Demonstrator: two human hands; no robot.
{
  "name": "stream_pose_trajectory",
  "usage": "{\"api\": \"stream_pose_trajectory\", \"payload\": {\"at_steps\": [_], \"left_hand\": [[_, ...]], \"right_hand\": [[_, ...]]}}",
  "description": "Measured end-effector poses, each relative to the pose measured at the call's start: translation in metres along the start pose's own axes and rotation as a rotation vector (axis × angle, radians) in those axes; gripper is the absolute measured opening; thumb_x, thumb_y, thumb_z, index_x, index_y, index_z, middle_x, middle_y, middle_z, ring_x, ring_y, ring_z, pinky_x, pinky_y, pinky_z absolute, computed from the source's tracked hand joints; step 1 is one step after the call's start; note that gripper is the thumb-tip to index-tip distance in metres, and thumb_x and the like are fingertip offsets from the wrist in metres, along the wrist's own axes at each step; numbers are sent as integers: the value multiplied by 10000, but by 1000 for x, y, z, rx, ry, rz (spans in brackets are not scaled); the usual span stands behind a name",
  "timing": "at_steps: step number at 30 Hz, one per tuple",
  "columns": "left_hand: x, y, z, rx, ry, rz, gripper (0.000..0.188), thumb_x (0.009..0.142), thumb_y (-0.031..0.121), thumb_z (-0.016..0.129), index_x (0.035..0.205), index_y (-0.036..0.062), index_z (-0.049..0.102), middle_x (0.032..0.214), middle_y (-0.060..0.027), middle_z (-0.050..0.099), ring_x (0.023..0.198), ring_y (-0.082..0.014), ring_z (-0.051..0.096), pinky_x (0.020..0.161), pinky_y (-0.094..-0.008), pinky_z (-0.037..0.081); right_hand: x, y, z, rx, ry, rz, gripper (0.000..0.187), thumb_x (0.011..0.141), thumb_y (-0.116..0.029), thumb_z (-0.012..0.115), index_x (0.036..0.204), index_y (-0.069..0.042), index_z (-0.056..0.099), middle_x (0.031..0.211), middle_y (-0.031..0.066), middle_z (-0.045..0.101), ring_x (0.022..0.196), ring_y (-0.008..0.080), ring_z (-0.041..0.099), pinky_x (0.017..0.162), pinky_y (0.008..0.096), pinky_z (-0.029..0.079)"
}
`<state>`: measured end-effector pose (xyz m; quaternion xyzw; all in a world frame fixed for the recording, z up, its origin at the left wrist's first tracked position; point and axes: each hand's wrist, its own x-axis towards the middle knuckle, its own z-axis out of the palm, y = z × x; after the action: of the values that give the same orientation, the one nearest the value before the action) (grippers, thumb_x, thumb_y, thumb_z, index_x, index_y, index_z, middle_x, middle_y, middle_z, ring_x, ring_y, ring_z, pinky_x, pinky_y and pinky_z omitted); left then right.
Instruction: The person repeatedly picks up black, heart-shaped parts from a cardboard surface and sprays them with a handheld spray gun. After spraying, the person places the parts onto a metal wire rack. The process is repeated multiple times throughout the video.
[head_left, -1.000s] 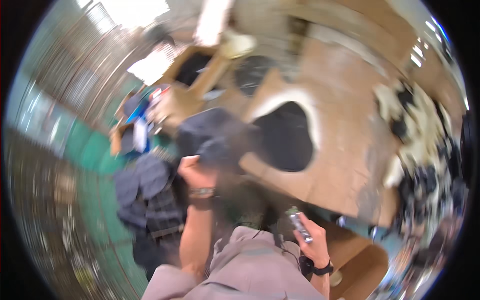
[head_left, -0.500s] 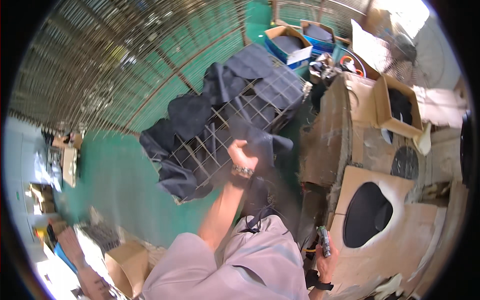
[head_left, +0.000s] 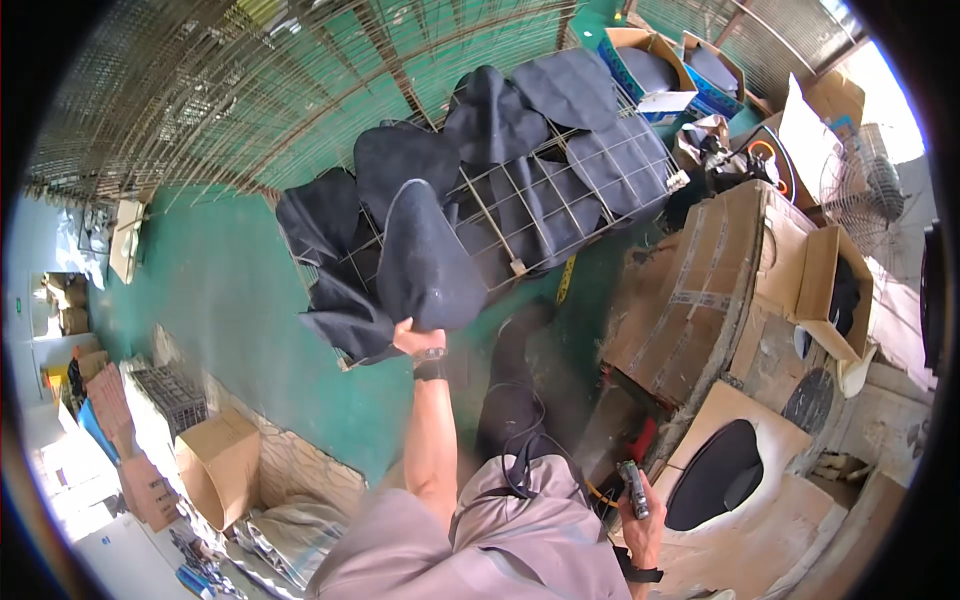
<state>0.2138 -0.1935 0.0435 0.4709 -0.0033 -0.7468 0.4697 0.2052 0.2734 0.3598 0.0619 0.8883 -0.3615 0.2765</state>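
My left hand (head_left: 415, 340) is closed on the near edge of a dark grey, rounded fabric piece (head_left: 425, 260), which stands up above the wire rack (head_left: 517, 262). Similar dark fabric pieces (head_left: 405, 170) lie spread over the rack's mesh, some folded or draped. Low on the right, my right hand (head_left: 643, 522) is wrapped round a silver metal spray gun (head_left: 632, 488). Beside it, a black oval piece (head_left: 715, 475) lies on a cardboard sheet (head_left: 765, 410) that has a pale halo around the piece.
A cardboard-covered bench (head_left: 690, 290) runs along my right, bearing an open carton (head_left: 835, 290) of dark pieces. Two blue boxes (head_left: 650, 70) and a fan (head_left: 870, 185) stand farther back. Wire mesh (head_left: 250, 100) slopes overhead on the left. An open brown carton (head_left: 218, 465) sits low left.
My left hand has moved left and nearer, and the fabric piece, blurred before, now stands spread upright. My view has shifted; my right hand still holds the spray gun.
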Motion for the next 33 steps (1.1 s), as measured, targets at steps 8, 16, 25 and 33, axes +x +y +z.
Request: {"api": "stream_pose_trajectory", "payload": {"at_steps": [8, 16, 25, 33], "left_hand": [[18, -56, -14, 651, 704, 256, 413, 825, 100, 651, 1230, 68, 574, 1059, -96, 631, 911, -267, 602, 661, -402, 499], [65, -35, -72, 1606, 376, 651, 133, 770, 155, 661, 801, 216, 775, 856, -139, 716, 743, -260, 660, 715, -388, 516], [106, -3, -84, 1467, 622, -54, 446, 880, 390, 526, 1133, 51, 667, 1159, -174, 642, 1047, -373, 618, 881, -515, 478], [7, -120, -68, 1888, -736, 127, 221, 894, 158, 584, 998, -9, 686, 863, -104, 678, 788, -204, 628, 720, -370, 497]], "right_hand": [[28, -5, 9, -1, -40, 71, 548, 796, 0, 667, 1333, 1, 554, 832, 80, 612, 723, 138, 528, 685, 286, 468], [14, 1, 10, 79, 3, 139, 539, 811, -21, 640, 1341, 6, 547, 860, 35, 606, 747, 120, 513, 690, 271, 463], [-23, 50, 13, 126, 107, 150, 539, 820, -48, 638, 1349, -15, 541, 888, 81, 624, 776, 139, 554, 725, 282, 477], [-75, 94, -10, 141, 485, 54, 545, 792, -72, 673, 1320, -37, 537, 1032, 226, 653, 920, 381, 648, 806, 379, 517]]}}
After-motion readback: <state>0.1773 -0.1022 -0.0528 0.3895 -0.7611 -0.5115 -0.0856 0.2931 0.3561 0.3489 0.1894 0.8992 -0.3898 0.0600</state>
